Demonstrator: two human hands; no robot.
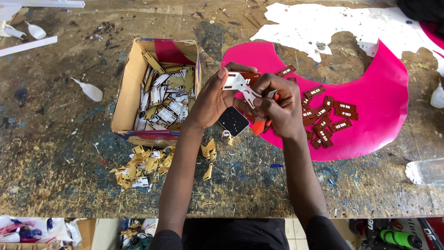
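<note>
Two bare hands are held together above the middle of the paint-stained worktop (55,185). A small white-backed tag piece (237,83) is pinched between the thumb and fingers of the left hand (213,99), its grip closed on the piece. The right hand (277,109) is closed round an orange-handled tool (260,126), whose front end is pressed against the same piece; the blade itself cannot be made out.

A dozen or more small dark red rectangular tags (326,115) with pale markings are scattered on a bright pink sheet (379,106), which lies to the right of the hands. Torn white backing paper (323,23) is spread beyond the pink sheet, towards the far edge of the worktop.

An open cardboard box (127,88) stands to the left of the hands, its inside flap lined in pink. It is filled with tan and white offcuts (166,97), piled loosely. More tan scraps (143,164) lie heaped on the worktop just in front of the box, and a few are strewn below the left wrist.

A small black square card (233,121) rests under the hands, near the box corner. White squeeze bottles (90,90) lie on their sides at the left of the worktop.
</note>
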